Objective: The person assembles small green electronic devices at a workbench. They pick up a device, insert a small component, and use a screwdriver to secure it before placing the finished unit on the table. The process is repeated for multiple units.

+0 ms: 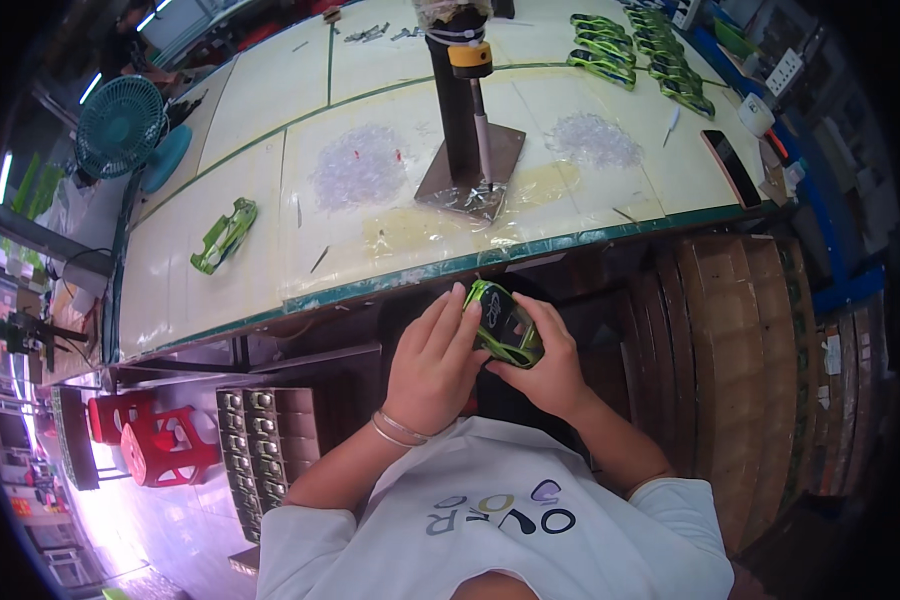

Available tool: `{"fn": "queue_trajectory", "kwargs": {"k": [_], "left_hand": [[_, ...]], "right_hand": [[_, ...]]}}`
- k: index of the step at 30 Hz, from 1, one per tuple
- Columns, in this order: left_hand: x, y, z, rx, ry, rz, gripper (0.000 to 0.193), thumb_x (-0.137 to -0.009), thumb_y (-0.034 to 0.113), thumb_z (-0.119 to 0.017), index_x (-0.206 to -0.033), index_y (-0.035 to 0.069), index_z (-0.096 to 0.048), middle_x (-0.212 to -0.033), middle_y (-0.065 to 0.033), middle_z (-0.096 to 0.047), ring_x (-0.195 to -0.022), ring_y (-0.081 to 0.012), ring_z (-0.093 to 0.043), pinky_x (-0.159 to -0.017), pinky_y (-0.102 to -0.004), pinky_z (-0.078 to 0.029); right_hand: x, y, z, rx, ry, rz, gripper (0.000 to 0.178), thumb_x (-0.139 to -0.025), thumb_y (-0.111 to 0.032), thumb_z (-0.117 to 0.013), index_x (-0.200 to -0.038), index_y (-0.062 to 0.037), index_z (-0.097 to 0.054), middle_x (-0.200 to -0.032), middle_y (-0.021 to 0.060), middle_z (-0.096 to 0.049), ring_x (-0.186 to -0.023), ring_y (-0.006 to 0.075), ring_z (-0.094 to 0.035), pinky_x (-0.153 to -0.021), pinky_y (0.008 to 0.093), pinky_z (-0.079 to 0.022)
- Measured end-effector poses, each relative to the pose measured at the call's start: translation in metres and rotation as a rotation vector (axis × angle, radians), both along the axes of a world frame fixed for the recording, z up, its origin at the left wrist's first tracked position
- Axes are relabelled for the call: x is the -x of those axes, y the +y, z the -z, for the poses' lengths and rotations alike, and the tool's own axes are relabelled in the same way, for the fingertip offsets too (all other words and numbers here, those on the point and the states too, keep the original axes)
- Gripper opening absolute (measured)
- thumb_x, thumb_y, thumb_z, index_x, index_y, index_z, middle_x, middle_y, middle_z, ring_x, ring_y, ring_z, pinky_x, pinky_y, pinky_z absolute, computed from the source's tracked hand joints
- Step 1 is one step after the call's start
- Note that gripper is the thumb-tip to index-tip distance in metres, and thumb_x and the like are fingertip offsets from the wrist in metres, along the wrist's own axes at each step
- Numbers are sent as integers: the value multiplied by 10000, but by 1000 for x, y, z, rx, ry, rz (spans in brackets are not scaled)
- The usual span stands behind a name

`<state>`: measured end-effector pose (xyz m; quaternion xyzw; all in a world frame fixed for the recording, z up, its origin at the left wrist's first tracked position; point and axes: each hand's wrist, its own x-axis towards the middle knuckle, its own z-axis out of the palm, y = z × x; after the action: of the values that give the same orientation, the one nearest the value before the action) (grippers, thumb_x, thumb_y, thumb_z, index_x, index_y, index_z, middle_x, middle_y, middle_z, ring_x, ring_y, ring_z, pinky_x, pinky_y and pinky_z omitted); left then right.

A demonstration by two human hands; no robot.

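Between my two hands, just in front of the table's near edge, is a green and black toy car body (508,322). My left hand (438,345) lies along its left side with the fingers straight and close together. From the right, my right hand (548,350) grips it, thumb at the near end and fingers over the far side. Part of the car body is hidden by my fingers. On the table beyond stands a dark post on a metal base plate (505,155), with a yellow-collared electric screwdriver (473,62) hanging down to it.
Piles of small clear plastic pieces (360,168) flank the post. One green shell (224,236) lies left; several car bodies (602,48) line the far right near a phone (730,167). A fan (122,122), red stools (170,447), a filled tray (260,450) and brown trays (740,350) surround me.
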<state>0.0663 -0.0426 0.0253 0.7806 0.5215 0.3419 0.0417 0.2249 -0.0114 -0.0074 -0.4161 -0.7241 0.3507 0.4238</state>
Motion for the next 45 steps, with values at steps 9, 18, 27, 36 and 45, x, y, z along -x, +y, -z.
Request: {"fn": "queue_trajectory", "kwargs": {"k": [9, 18, 27, 36, 45], "left_hand": [[-11, -5, 32, 575, -1533, -74, 331, -900, 235, -336, -1046, -42, -443, -914, -139, -555, -773, -208, -592, -658, -306, -517], [5, -12, 45, 771, -1496, -174, 319, -865, 212, -315, -974, -40, -476, -766, -146, -589, -628, -199, -596, -559, -280, -499], [12, -17, 57, 799, -1511, -148, 307, -876, 190, -312, -964, -41, -494, -767, -153, -593, -659, -207, -606, -607, -297, -515], [11, -20, 59, 804, -1538, -131, 284, -875, 166, -307, -952, -34, -494, -754, -157, -595, -634, -209, -604, -599, -287, -501], [12, -26, 62, 812, -1559, -107, 266, -878, 176, -323, -929, -22, -494, -747, -155, -600, -629, -206, -606, -596, -281, -496]], "right_hand": [[11, -8, 3, -140, -213, -73, 581, -604, -201, -711, -1095, -22, -458, -1009, 156, -502, -941, 294, -497, -774, 358, -406], [-58, 158, -1, -455, -428, 332, 191, -709, -109, -560, -893, -62, -578, -851, 84, -531, -832, 278, -479, -756, 370, -373], [-50, 204, 7, -682, -722, 285, 59, -707, -106, -507, -687, -54, -526, -761, 73, -491, -768, 246, -468, -696, 355, -378], [-51, 190, -10, -560, -901, 145, 75, -674, -97, -502, -674, -25, -523, -707, 121, -531, -725, 286, -510, -670, 381, -409], [-56, 183, -20, -140, -713, 141, 153, -739, -109, -465, -719, 7, -561, -741, 186, -561, -730, 350, -541, -670, 412, -427]]}}
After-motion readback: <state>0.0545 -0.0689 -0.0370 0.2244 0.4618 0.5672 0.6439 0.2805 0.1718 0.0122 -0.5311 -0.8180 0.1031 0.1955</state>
